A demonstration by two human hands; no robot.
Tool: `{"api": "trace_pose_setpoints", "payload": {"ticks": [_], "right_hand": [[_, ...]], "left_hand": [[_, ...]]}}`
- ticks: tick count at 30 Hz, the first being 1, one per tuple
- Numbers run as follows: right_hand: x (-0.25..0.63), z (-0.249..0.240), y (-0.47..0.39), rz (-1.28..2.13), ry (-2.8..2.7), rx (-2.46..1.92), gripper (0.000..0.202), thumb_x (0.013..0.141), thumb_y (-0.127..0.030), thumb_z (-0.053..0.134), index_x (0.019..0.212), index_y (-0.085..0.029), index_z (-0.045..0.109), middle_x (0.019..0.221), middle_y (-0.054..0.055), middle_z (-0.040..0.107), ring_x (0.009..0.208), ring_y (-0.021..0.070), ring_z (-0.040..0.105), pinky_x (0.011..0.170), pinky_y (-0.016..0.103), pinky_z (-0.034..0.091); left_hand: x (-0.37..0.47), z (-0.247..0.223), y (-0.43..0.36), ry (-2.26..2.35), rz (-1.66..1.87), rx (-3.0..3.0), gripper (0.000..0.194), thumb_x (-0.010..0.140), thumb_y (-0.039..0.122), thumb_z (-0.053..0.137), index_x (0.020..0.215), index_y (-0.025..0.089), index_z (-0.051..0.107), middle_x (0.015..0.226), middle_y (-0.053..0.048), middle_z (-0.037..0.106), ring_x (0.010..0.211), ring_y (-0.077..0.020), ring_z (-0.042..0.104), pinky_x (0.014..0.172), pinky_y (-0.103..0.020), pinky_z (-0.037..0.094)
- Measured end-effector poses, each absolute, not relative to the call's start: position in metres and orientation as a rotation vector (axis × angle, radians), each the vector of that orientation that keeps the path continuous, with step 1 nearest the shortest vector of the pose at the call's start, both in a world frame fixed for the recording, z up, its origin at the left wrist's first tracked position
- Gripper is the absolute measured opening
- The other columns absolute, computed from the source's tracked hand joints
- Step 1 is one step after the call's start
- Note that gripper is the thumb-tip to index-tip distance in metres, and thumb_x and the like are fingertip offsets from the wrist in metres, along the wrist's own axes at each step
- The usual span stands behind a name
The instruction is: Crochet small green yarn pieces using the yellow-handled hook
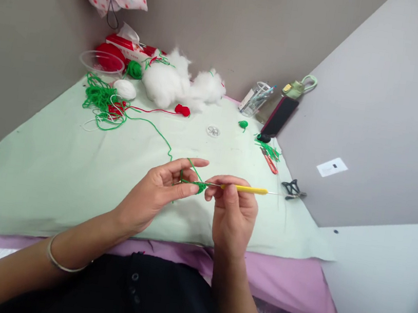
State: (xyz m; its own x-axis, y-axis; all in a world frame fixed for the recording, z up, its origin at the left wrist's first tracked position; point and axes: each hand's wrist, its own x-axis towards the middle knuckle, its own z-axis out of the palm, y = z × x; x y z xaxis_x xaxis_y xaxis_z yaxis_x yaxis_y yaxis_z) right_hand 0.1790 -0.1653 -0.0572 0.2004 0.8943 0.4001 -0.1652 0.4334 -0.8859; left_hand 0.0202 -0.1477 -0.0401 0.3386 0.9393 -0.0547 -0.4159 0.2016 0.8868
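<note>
Pinched between the thumb and fingers of my left hand (166,184) is a small green crochet piece (201,188). Green yarn (161,135) loops over my raised left index finger and trails back across the table to a loose green tangle (103,94). My right hand (234,209) is closed around the yellow handle of a crochet hook (251,189). The hook's metal shaft points left, and its tip meets the green piece, partly hidden by yarn and fingers.
White stuffing (169,81), a white yarn ball (125,90) and a red knitted piece (183,110) lie at the back. To the right are a cup of tools (256,99), a phone (280,116), red-handled snips (269,161) and a black clip (292,189). Grey partitions border the table.
</note>
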Motion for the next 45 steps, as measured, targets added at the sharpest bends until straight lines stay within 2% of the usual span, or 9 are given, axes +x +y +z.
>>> {"api": "trace_pose_setpoints", "payload": {"ticks": [8,16,23,27,30,32,35,40,45], "right_hand": [[0.18,-0.053,-0.173,0.77,-1.195,-0.809,0.018,0.104,-0.027,0.056,0.101,-0.022,0.073,0.092,0.003,0.077,0.07,0.0132,0.071,0.065,0.029,0.06],[0.181,-0.053,-0.18,0.248,-1.582,-0.884,0.027,0.103,-0.013,0.047,0.116,-0.024,0.069,0.096,0.005,0.076,0.081,0.017,0.073,0.069,0.034,0.062],[0.174,-0.072,-0.176,-0.327,-1.751,-0.925,0.036,0.095,-0.009,0.064,0.122,-0.03,0.072,0.108,0.008,0.074,0.096,0.0209,0.073,0.074,0.035,0.063],[0.175,-0.066,-0.176,0.048,-1.543,-0.922,0.028,0.099,-0.011,0.056,0.115,-0.027,0.074,0.097,0.006,0.072,0.085,0.0187,0.07,0.071,0.036,0.06],[0.174,-0.057,-0.174,0.41,-1.321,-0.872,0.023,0.102,-0.017,0.053,0.104,-0.025,0.074,0.088,0.003,0.069,0.069,0.0148,0.065,0.062,0.033,0.056],[0.172,-0.054,-0.172,0.534,-1.316,-0.861,0.02,0.102,-0.019,0.055,0.103,-0.025,0.075,0.091,0.004,0.072,0.072,0.0149,0.066,0.062,0.031,0.056],[0.169,-0.056,-0.172,0.525,-1.382,-0.899,0.022,0.101,-0.017,0.056,0.106,-0.026,0.076,0.094,0.003,0.075,0.078,0.0152,0.068,0.067,0.031,0.058],[0.17,-0.065,-0.175,0.096,-1.578,-0.947,0.034,0.095,-0.008,0.065,0.117,-0.031,0.076,0.109,0.005,0.074,0.097,0.0195,0.071,0.077,0.035,0.061],[0.177,-0.06,-0.172,0.399,-1.31,-0.907,0.025,0.1,-0.015,0.058,0.107,-0.028,0.077,0.092,0.002,0.073,0.074,0.0142,0.066,0.067,0.032,0.056]], "left_hand": [[0.019,-0.039,-0.149,0.722,1.064,0.936,0.035,0.083,0.023,0.081,0.117,0.029,0.08,0.087,0.001,0.063,0.083,-0.0125,0.054,0.08,-0.025,0.042],[0.017,-0.047,-0.151,0.784,1.111,1.089,0.035,0.089,0.025,0.078,0.123,0.033,0.076,0.089,0.002,0.063,0.087,-0.0127,0.055,0.084,-0.027,0.04],[0.023,-0.045,-0.151,0.695,1.03,0.801,0.052,0.081,0.026,0.085,0.131,0.024,0.071,0.085,0.002,0.065,0.082,-0.0122,0.058,0.082,-0.026,0.045],[0.023,-0.044,-0.146,0.595,0.923,0.565,0.042,0.08,0.023,0.083,0.12,0.016,0.076,0.085,-0.001,0.067,0.085,-0.0136,0.061,0.094,-0.031,0.049],[0.022,-0.043,-0.145,0.617,0.991,0.605,0.04,0.081,0.02,0.082,0.12,0.02,0.077,0.082,0.002,0.065,0.084,-0.0121,0.06,0.098,-0.031,0.048],[0.023,-0.043,-0.148,0.64,1.022,0.693,0.041,0.08,0.021,0.084,0.12,0.022,0.077,0.083,0.002,0.065,0.083,-0.0115,0.06,0.093,-0.027,0.048],[0.025,-0.044,-0.152,0.662,1.058,0.783,0.042,0.079,0.021,0.086,0.12,0.024,0.078,0.084,0.003,0.066,0.085,-0.0121,0.062,0.088,-0.025,0.048],[0.029,-0.047,-0.149,0.624,1.015,0.685,0.045,0.078,0.023,0.087,0.121,0.022,0.077,0.089,-0.001,0.073,0.089,-0.0144,0.065,0.089,-0.027,0.049],[0.026,-0.047,-0.142,0.583,0.973,0.533,0.03,0.078,0.022,0.085,0.107,0.016,0.082,0.087,-0.001,0.068,0.084,-0.0125,0.061,0.096,-0.031,0.05]]}}
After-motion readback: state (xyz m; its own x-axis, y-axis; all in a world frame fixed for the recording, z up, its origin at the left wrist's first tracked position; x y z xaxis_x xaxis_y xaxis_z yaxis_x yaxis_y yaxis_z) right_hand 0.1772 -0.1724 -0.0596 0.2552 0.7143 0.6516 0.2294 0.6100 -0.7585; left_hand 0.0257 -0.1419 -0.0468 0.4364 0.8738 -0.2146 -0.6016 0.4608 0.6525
